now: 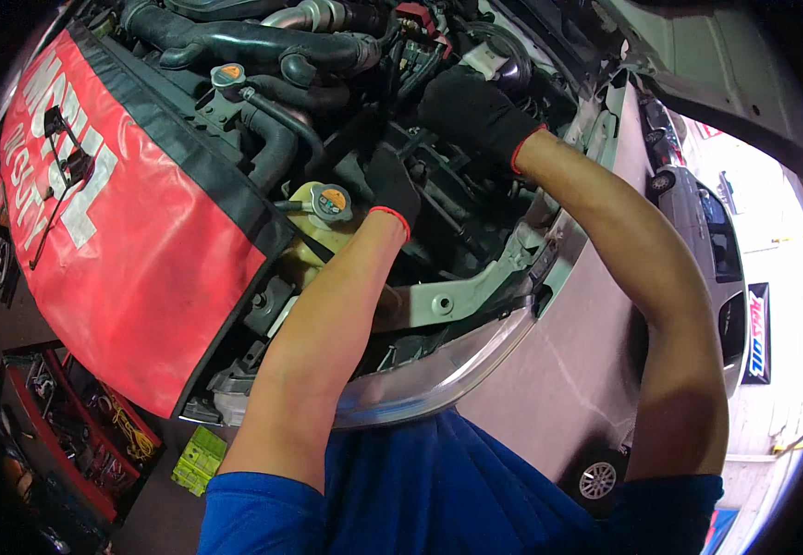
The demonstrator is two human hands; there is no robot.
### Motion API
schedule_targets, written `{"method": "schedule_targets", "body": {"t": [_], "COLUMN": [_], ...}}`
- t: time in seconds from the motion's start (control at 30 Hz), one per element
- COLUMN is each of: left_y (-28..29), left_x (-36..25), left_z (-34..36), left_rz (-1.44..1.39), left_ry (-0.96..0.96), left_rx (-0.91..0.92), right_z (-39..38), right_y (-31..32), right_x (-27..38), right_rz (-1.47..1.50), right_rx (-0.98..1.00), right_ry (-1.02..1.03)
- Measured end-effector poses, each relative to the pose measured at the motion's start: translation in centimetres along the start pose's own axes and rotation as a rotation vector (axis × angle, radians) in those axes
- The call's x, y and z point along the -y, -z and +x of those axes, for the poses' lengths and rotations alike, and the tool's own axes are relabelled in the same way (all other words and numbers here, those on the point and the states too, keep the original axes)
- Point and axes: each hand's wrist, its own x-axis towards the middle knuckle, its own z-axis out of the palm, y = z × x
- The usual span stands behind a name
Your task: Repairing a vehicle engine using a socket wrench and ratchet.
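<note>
From afar I have the gloved left hand (393,183) beside a dark rod (447,216) in the engine bay (443,302), right hand (477,113) farther in, fingers too hidden to tell spread from pinching, red cover (142,268) draped alongside, presumably against scratches.

Fingertips of both hands (392,185) (480,116) are too dark to tell.

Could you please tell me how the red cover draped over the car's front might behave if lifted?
The red cover would probably flop and fold rather than hold its shape, since soft wrinkles run across it. Its glossy sheen suggests it may feel slick and slide easily when pushed.
</note>
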Motion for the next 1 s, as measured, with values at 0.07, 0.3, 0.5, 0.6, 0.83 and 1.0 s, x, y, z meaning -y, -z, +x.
{"method": "schedule_targets", "body": {"t": [0.07, 0.3, 0.5, 0.6, 0.83, 1.0], "left_y": [-0.7, 0.6, -0.3, 0.9, 2.2, 1.7], "left_x": [0.0, 0.4, 1.7, 0.4, 4.2, -1.2], "left_z": [0.1, 1.1, -0.2, 1.7, 4.5, -0.6], "left_rz": [-0.017, -0.008, 0.111, 0.089, 0.451, 0.019], "left_ry": [0.035, -0.053, -0.047, -0.112, -0.853, -0.128], "left_rx": [-0.023, -0.024, 0.016, 0.051, -0.040, 0.238], "right_z": [0.1, 0.4, -2.2, -1.3, -3.1, -0.5], "right_y": [-0.8, -1.0, -2.5, -3.1, -9.6, 10.7], "right_x": [-0.8, -0.4, -2.5, -2.5, -2.9, 4.1], "right_rz": [-0.047, -0.121, 0.156, 0.204, 0.399, 0.774], "right_rx": [-0.041, -0.084, -0.016, 0.055, 0.264, -0.391], "right_ry": [0.051, 0.045, -0.066, -0.171, -0.401, -0.204]}}
